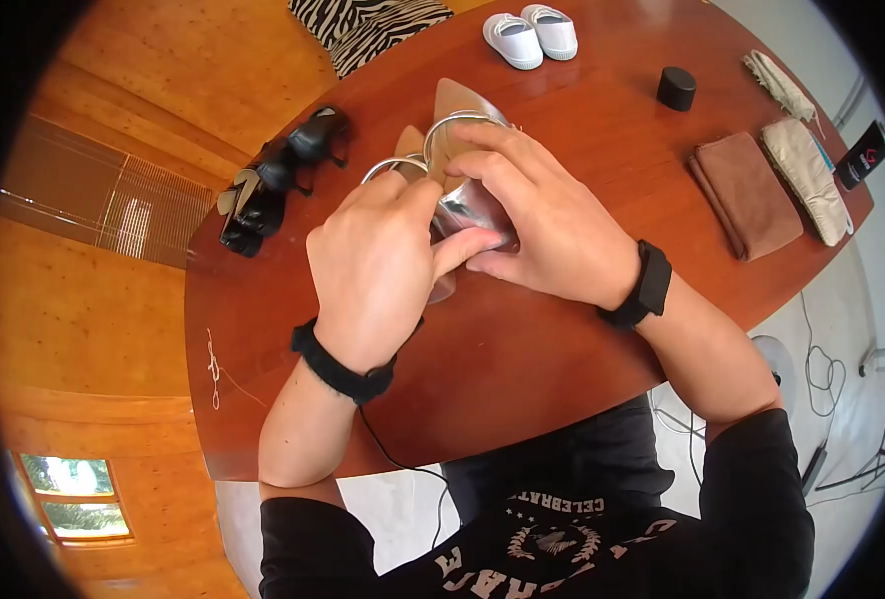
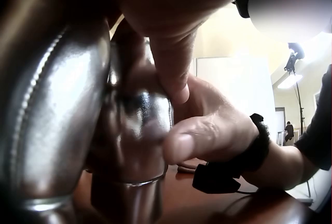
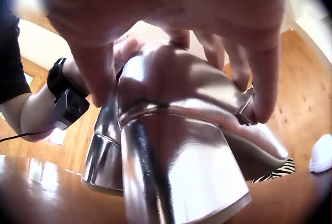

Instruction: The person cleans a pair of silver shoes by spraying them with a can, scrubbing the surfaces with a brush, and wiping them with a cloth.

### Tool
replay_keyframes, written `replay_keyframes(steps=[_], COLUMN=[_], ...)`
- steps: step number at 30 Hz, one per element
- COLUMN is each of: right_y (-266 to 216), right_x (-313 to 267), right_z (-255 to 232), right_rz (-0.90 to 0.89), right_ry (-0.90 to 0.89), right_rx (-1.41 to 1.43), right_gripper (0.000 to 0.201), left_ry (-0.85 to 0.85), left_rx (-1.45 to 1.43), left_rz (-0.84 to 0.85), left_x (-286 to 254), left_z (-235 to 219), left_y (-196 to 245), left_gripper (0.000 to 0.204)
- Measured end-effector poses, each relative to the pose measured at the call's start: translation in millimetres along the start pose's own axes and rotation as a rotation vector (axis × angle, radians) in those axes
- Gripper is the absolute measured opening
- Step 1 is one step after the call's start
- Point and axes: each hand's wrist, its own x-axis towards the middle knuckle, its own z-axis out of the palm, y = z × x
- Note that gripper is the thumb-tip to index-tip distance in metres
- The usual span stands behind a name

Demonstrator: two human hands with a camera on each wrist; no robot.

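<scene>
A pair of silver block-heeled shoes with pointed toes and ring-like straps stands close together on the wooden table [image 1: 522, 359]. My right hand [image 1: 552, 230] holds the right shoe [image 3: 181, 167], its fingers bent over by the strap and its thumb near the back of the shoe. Over the left shoe [image 2: 62, 110] bends my left hand [image 1: 373, 250], gripping it near its strap. The left thumb [image 1: 467, 247] stretches across to the heel end of the right shoe, close to the right thumb. Both hands hide much of the left shoe in the head view.
Black shoes [image 1: 313, 138] lie at the left edge, and white sneakers [image 1: 530, 38] stand at the far edge. Toward the right are a black cylinder [image 1: 676, 90], a folded brown cloth [image 1: 747, 195], a beige pouch [image 1: 805, 180] and a black can [image 1: 864, 155]. A thin string [image 1: 214, 369] lies at left.
</scene>
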Motion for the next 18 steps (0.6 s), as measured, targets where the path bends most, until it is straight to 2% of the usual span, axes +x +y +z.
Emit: replay_keyframes(steps=[5,8,9,10,12,13,14,16,18], right_y=[0,6,9,12,16,21,22,25,27], right_x=[2,3,5,8,9,9,10,10,10], right_z=[2,-12,-18,-25,-38,-42,-47,-53,-55], right_rz=[-0.041,0.053,0.112,0.09,0.22,0.247,0.28,0.38,0.368], right_ry=[0.075,0.091,0.121,0.153,0.148,0.157,0.159,0.109,0.052], right_rx=[-0.042,-0.058,-0.026,-0.057,-0.067,-0.101,-0.079,-0.08,-0.111], right_gripper=[0.059,0.057,0.055,0.055,0.057,0.059,0.061,0.063,0.062], left_ry=[0.058,0.069,0.05,0.05,0.053,0.051,0.059,0.047,0.051], left_rx=[-0.022,-0.148,-0.252,-0.24,-0.22,-0.28,-0.225,-0.2,-0.149], left_rz=[-0.014,-0.195,-0.264,-0.257,-0.252,-0.303,-0.273,-0.325,-0.331], left_x=[-2,-7,-9,-12,-17,-16,-17,-20,-23], left_z=[6,0,-4,-7,-12,-16,-18,-23,-28], left_y=[-1,-11,-15,-17,-21,-22,-32,-45,-51], left_gripper=[0.051,0.048,0.055,0.055,0.053,0.05,0.045,0.041,0.037])
